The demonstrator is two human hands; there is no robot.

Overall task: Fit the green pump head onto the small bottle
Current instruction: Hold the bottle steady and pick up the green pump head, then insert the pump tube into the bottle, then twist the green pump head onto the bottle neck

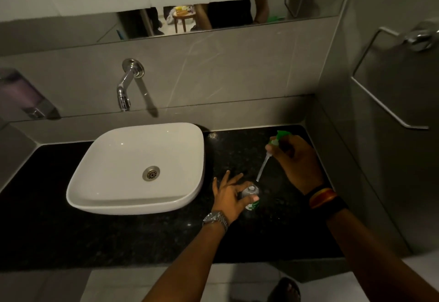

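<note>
A black speckled stone tabletop (118,237) runs along grey tiled walls, carrying a white rounded-square ceramic basin (140,197) under a chrome wall tap (126,85). A strip of mirror (297,4) sits above the tiles, and a chrome towel rail (389,111) hangs on the right wall. Right of the basin, the left hand (228,194) is wrapped around the small clear bottle (251,194), which stands on the tabletop, open mouth up. The right hand (297,159) is closed on the green pump head (278,136), its clear dip tube (262,168) slanting down with the tip just above the bottle mouth. Fingers hide most of both objects; the bottle's label is unreadable.
</note>
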